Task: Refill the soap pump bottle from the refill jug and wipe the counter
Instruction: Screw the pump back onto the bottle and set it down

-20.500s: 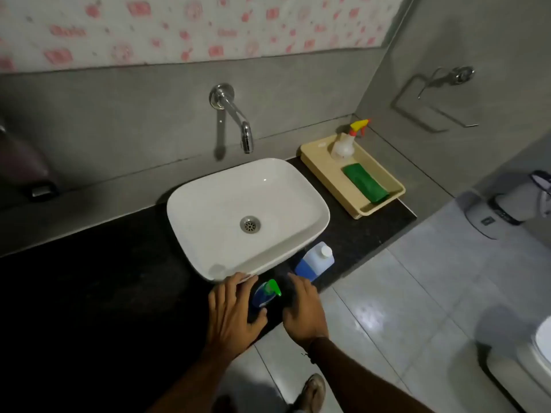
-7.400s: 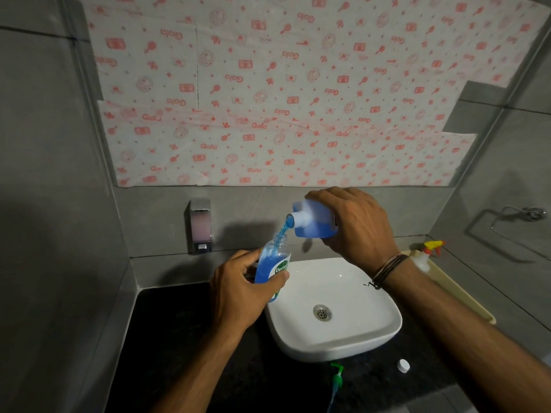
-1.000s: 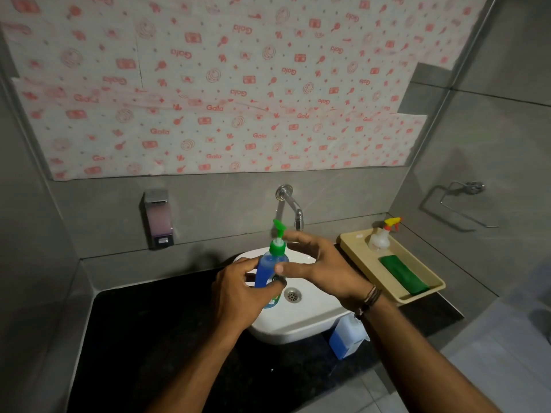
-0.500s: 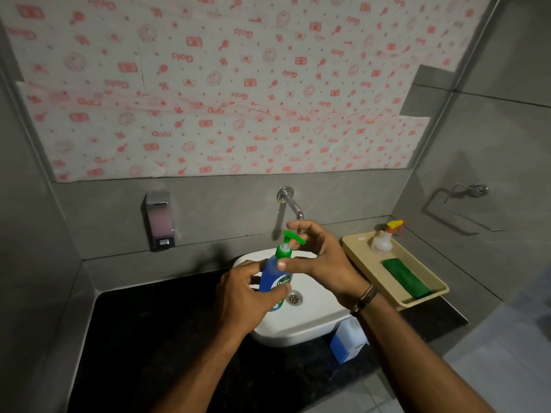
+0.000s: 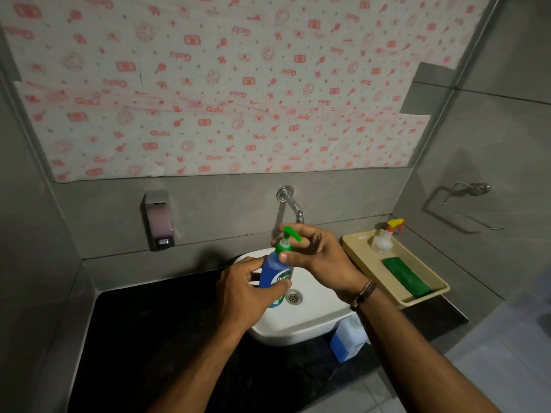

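Observation:
I hold the soap pump bottle, blue liquid inside and a label on its front, upright above the white basin. My left hand wraps its body. My right hand grips the green pump top at the collar, thumb and fingers around it. The refill jug, white with blue liquid, stands on the black counter by the basin's front right corner, partly behind my right forearm. A green cloth lies in the beige tray to the right.
A small spray bottle with a yellow and orange head stands at the tray's far end. A tap juts from the wall above the basin. A wall soap dispenser hangs at the left. A towel ring is on the right wall.
The green pump nozzle has turned from pointing away to pointing right, and my right hand has shifted its grip on the collar. The bottle stays over the basin.

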Motion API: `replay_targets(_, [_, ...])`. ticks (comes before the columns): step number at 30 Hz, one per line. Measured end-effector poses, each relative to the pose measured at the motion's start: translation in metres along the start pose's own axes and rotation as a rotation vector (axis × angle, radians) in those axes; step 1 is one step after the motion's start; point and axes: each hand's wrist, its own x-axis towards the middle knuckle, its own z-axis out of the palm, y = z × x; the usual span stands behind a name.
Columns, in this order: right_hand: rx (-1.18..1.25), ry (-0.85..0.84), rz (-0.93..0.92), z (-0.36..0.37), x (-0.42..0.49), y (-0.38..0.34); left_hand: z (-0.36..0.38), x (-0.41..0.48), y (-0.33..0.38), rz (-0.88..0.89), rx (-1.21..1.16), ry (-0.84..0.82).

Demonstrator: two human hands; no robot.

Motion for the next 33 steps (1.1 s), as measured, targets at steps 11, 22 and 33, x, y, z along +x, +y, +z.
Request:
replay_targets(11, [-0.023,0.021,-0.020,-0.002,-0.009,0.001,0.001,0.003,-0.007,-0.026,0.027,-0.015])
replay_targets(22, [-0.033,-0.018,-0.032,0.002,-0.001,-0.005,0.001,0.002,-0.022,-0.028,0.009,-0.034])
replay_targets(33, [-0.046,-0.130,0.071,0.043,0.001,0.026,-0.018,-0.018,-0.070,-0.077,-0.035,-0.034])
